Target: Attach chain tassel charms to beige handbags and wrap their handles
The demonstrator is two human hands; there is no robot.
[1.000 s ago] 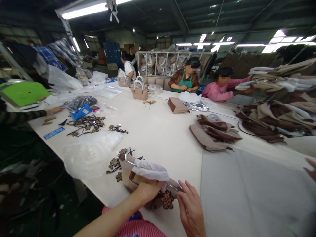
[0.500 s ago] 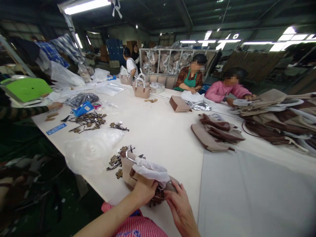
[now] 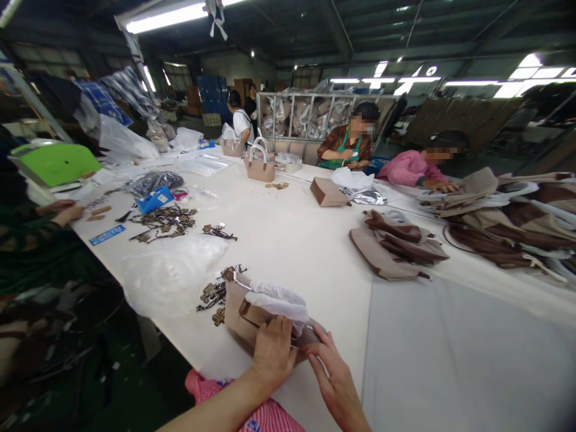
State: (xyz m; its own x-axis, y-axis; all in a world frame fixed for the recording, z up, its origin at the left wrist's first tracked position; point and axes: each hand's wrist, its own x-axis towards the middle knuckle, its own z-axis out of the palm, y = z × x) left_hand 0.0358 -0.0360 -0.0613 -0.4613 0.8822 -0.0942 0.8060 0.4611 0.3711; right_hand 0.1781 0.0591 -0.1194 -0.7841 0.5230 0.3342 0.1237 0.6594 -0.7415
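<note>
A beige and brown handbag point(image 3: 243, 312) leans on the table in front of me, its handles point(image 3: 279, 300) wrapped in white material. My left hand point(image 3: 274, 351) is closed at the bag's near side by the zipped opening, with the fingertips partly hidden. At the bag's right end, my right hand point(image 3: 333, 372) grips the edge between thumb and fingers. Just left of the bag lie leopard-patterned flower charms point(image 3: 211, 294) on dark cords.
A clear plastic bag point(image 3: 166, 276) and a heap of charms point(image 3: 168, 222) lie to the left. Folded handbags point(image 3: 396, 243) lie at the right, near a larger pile point(image 3: 508, 216). A grey sheet point(image 3: 450, 348) covers the right front. Co-workers sit across; another person's hands point(image 3: 63, 211) are at the left edge.
My left hand has shifted slightly right and up along the bag. The dark brown charm seen between my hands is now hidden. The person at left has drawn their hand back.
</note>
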